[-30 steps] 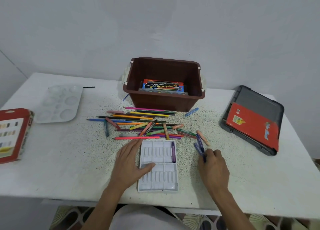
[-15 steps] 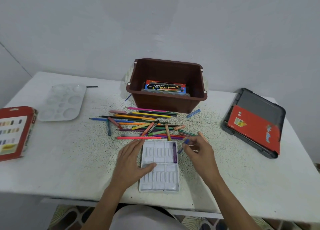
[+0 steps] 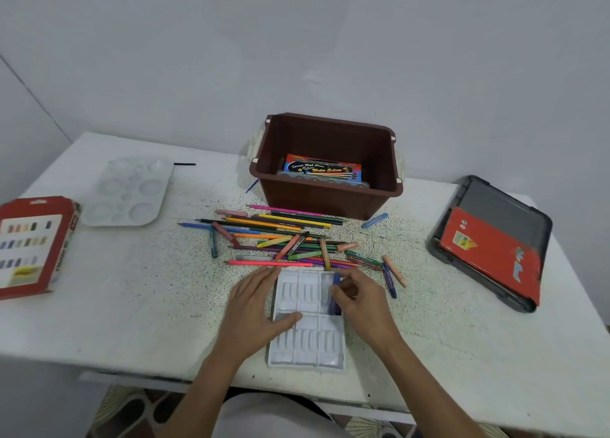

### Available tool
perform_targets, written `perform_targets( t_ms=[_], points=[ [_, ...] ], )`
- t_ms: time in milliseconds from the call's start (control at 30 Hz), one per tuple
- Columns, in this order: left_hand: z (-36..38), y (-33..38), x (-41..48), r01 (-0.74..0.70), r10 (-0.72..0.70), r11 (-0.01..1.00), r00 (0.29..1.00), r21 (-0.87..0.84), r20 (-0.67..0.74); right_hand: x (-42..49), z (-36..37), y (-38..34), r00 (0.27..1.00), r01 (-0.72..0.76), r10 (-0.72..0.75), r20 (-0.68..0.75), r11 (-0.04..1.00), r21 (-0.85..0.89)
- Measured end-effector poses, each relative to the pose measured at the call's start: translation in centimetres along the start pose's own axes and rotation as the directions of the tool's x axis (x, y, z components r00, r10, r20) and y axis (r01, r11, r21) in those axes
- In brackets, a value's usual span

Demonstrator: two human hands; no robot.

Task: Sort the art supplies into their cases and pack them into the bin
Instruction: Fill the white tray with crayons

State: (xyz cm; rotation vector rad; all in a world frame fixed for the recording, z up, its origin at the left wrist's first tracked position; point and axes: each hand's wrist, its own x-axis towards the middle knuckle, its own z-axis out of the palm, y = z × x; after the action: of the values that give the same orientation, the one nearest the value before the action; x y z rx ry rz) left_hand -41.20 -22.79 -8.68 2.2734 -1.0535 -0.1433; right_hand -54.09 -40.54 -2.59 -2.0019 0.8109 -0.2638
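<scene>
A white speckled table (image 3: 132,305) carries a paint palette (image 3: 128,190) and red box (image 3: 33,246) at left, and a dark grey lid (image 3: 505,203) bearing a red case (image 3: 488,249) at right. Loose coloured pencils and crayons (image 3: 280,236) lie between a brown bin (image 3: 313,199), holding a water-colour box (image 3: 321,168), and a white slotted tray (image 3: 307,348). The left grip (image 3: 254,309) rests flat and released on the tray's left side, while the right grip (image 3: 359,302) pinches a dark blue crayon (image 3: 336,279) in its far right compartment.
</scene>
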Motion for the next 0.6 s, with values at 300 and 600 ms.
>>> perform_targets(
  t_ms=[300,600],
  points=[
    [0.2,-0.1,0.0,-0.005,0.005,1.0,1.0,0.011,-0.014,0.6,1.3,1.0,0.993,0.088,-0.109,-0.042,0.935,-0.344],
    [0.1,-0.1,0.1,-0.002,0.002,1.0,1.0,-0.002,-0.022,0.2,2.1,2.4,0.993,0.029,-0.055,-0.108,0.973,-0.227]
  ],
)
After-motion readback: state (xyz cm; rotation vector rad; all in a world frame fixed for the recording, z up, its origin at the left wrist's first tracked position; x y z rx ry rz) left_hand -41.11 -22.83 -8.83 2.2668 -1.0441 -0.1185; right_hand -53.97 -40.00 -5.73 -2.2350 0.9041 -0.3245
